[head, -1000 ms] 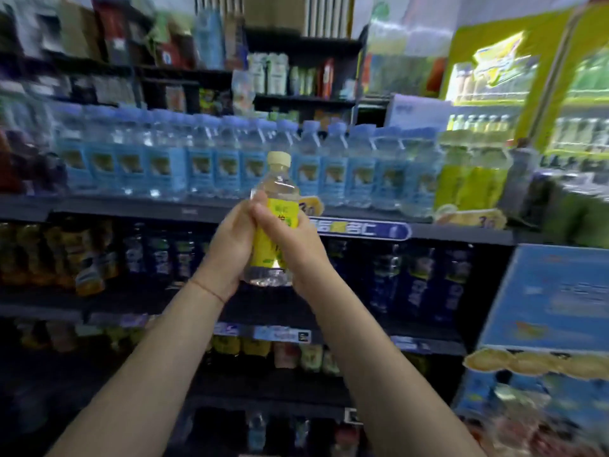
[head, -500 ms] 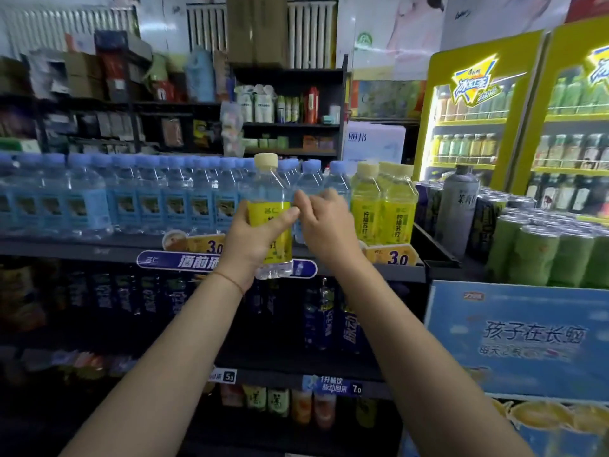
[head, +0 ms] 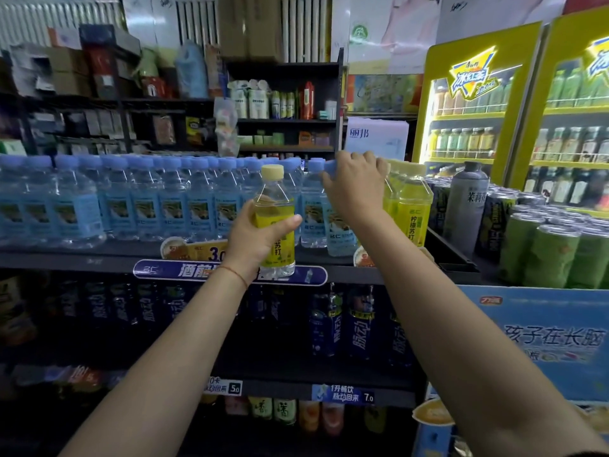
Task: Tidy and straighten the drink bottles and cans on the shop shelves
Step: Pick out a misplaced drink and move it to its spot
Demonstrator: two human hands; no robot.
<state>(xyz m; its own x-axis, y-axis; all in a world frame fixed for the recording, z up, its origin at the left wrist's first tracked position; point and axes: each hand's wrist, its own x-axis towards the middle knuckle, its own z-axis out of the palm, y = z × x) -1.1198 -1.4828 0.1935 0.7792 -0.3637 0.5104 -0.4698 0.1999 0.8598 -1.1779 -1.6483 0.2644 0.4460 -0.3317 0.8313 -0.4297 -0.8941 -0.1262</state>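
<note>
My left hand [head: 260,235] grips a clear bottle with a yellow label and pale yellow cap [head: 275,206], held upright in front of the top shelf [head: 82,255]. My right hand [head: 354,189] reaches over the row of blue-capped water bottles [head: 131,199] and holds the top of a blue-capped bottle [head: 329,209] that leans at the row's right end. Just right of that hand stand two matching yellow-label bottles [head: 413,209] on the same shelf.
Green and dark cans [head: 553,245] and a tall grey bottle [head: 466,206] fill the display at the right. Dark blue bottles [head: 359,321] stand on the shelf below. Two lit yellow drink fridges [head: 474,103] stand behind, and a blue carton [head: 543,341] sits low right.
My right hand let go of the yellow-label bottle and moved up and right onto the end blue-capped bottle. My left hand alone keeps the yellow-label bottle. The view shifted.
</note>
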